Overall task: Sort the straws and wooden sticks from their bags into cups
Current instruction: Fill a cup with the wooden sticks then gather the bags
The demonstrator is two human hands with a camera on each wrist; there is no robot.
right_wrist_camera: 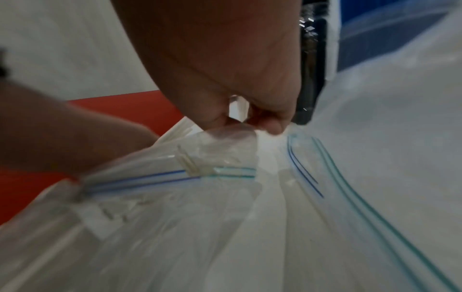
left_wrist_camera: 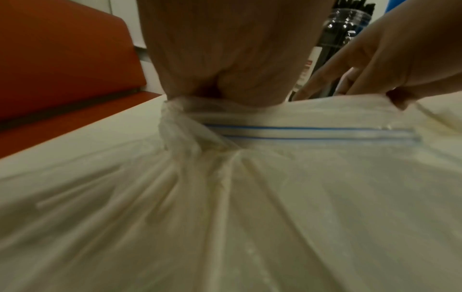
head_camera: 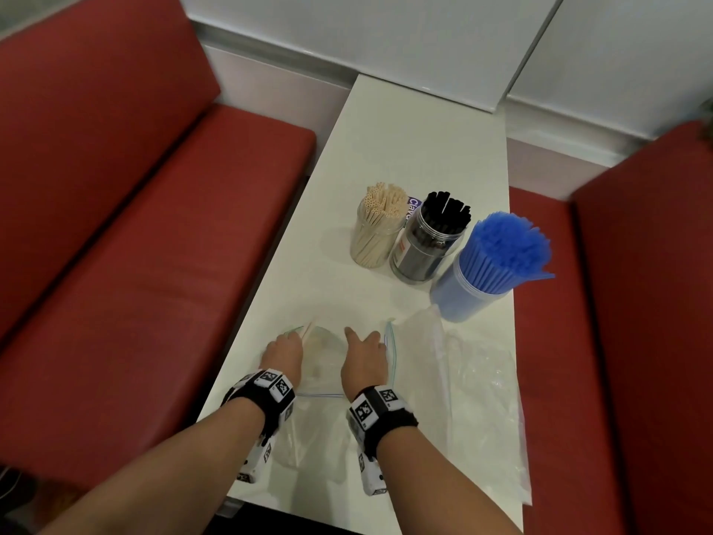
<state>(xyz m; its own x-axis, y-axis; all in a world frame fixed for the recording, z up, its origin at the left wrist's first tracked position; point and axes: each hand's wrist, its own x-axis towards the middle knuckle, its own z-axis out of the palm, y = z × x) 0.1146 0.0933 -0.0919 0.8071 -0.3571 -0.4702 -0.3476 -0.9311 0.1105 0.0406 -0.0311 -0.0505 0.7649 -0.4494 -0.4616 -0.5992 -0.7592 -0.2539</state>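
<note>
Your left hand (head_camera: 283,351) and right hand (head_camera: 364,359) each pinch the zip bag (left_wrist_camera: 250,197) mouth; its pale sticks (head_camera: 308,329) point far-near on the worktop (head_camera: 416,148).

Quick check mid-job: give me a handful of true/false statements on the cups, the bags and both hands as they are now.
1. Three cups stand on the table. True.
2. The blue straws sit in the cup nearest the left bench. False: that cup holds the wooden sticks.
3. The left hand grips the zip bag. True.
4. The right hand is lifting the black straws. False: it pinches the bag's mouth.
5. The zip bag lies on the bench. False: on the table.
</note>
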